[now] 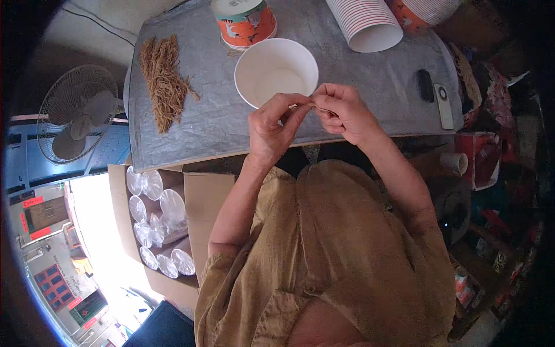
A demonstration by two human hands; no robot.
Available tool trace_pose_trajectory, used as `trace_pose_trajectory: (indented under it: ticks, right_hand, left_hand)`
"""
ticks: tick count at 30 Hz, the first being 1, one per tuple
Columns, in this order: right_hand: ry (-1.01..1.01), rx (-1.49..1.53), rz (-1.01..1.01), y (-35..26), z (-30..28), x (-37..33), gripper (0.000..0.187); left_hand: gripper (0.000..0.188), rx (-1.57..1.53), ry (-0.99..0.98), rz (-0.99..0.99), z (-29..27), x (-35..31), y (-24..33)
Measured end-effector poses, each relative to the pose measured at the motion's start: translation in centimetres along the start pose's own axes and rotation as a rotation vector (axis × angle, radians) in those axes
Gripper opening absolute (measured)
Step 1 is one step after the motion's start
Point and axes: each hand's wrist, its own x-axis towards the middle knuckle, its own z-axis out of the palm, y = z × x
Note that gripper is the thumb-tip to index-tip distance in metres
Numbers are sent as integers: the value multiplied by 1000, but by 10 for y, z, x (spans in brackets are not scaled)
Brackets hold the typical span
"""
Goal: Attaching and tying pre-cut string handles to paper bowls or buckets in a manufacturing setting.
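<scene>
The tabletop (214, 124) is mottled grey. On its left, the stringy bundle (163, 81) is golden brown. At the far side, a printed tub (250, 30) is orange with a grey-green band and pale figures; the open tub (272, 69) nearer is plain white inside. At far right, the tub stack (363, 22) is white, striped thinly in red. The clothing (358, 231) is plain mustard brown.

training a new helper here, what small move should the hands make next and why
Probably ease the left hand and right hand slightly apart, both pinches kept: their fingertips meet by the near rim of the white tub and hide most of what looks like a thin strand, so knotted or straight can't be told.
</scene>
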Motion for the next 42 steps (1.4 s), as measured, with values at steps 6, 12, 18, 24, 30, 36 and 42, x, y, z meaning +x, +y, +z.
trace_pose_trajectory:
  ticks: [6,12,18,24,30,36,42]
  right_hand:
    - [3,-111,-60,-11,4,-4,11]
    - [-14,-592,-512,-2,-13,-1,14]
    - [130,-830,-580,1,4,-10,18]
    - [105,-799,-564,8,-4,-4,13]
    - [123,-789,-484,11,-5,-6,8]
    - [112,-634,-452,10,-2,-7,9]
    - [104,-386,-284,13,-3,-6,14]
  left_hand:
    - [9,-137,-42,-233,-8,6,3]
    - [13,-529,-137,-574,-21,12,-6]
    - [13,-611,-131,-586,-18,10,-3]
    - [13,-554,-148,-552,-15,9,-4]
    - [12,-598,-156,-584,-13,8,1]
    - [12,-614,-102,-564,-10,8,1]
    - [12,-458,-51,-474,-1,6,3]
